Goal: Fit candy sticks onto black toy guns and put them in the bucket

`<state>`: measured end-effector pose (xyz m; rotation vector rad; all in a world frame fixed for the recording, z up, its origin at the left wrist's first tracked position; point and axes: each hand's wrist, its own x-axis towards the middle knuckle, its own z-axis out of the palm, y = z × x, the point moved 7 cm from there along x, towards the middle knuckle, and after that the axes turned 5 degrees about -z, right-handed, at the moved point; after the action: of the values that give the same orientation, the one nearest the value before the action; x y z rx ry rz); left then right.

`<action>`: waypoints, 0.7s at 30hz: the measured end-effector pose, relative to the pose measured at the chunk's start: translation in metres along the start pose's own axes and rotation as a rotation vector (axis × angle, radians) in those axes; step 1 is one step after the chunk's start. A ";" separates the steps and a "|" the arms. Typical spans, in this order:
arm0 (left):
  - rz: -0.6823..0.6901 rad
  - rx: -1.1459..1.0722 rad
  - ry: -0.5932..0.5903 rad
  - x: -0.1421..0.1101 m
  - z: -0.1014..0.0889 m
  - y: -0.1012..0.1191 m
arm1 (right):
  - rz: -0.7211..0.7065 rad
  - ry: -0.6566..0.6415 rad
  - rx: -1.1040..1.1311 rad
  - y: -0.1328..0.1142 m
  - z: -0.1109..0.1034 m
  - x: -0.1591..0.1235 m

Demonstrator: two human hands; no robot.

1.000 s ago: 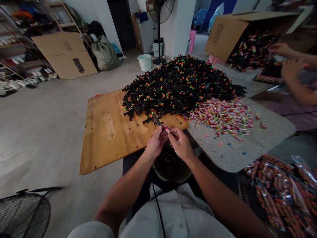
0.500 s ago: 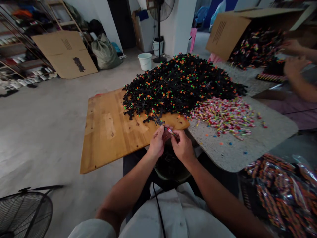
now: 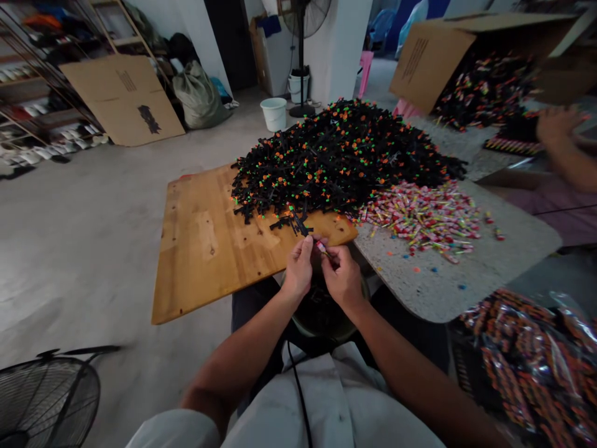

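Note:
My left hand (image 3: pixel 299 266) is closed on a black toy gun (image 3: pixel 301 224), whose barrel points away from me toward the heap. Close beside it, my right hand (image 3: pixel 342 274) pinches a small pink-and-red wrapped tube (image 3: pixel 321 247). The tube's far end sits right by the toy gun's rear; whether they are joined cannot be made out. Beyond both hands rises a big heap of black toy guns (image 3: pixel 336 155) with orange and green tips. A pile of similar pink and yellow tubes (image 3: pixel 424 214) lies to the right.
The wooden board (image 3: pixel 196 249) and the speckled tabletop (image 3: pixel 405 283) carry the piles. Below my hands is a dark tub (image 3: pixel 326 317). Plastic-bagged goods (image 3: pixel 527 361) lie at lower right. A co-worker's hand (image 3: pixel 557 121) is near a cardboard box (image 3: pixel 429 62). A fan (image 3: pixel 46 398) stands lower left.
My right hand has shifted slightly with the pink tube, which has turned to lie more lengthwise between my hands. My left hand keeps the toy gun. The co-worker's hands have moved.

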<state>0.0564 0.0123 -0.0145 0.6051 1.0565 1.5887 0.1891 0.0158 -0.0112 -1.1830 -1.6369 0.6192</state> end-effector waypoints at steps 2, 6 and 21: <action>0.002 -0.006 0.007 -0.002 0.001 0.000 | 0.037 0.014 0.023 0.001 -0.001 -0.001; -0.026 -0.035 0.027 -0.002 0.001 -0.003 | 0.101 0.009 0.090 0.000 -0.002 0.000; -0.084 -0.119 0.064 -0.002 -0.003 -0.019 | -0.113 -0.062 0.016 -0.005 0.002 -0.008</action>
<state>0.0635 0.0098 -0.0320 0.4271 1.0130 1.5936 0.1855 0.0073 -0.0112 -1.0613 -1.7348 0.6015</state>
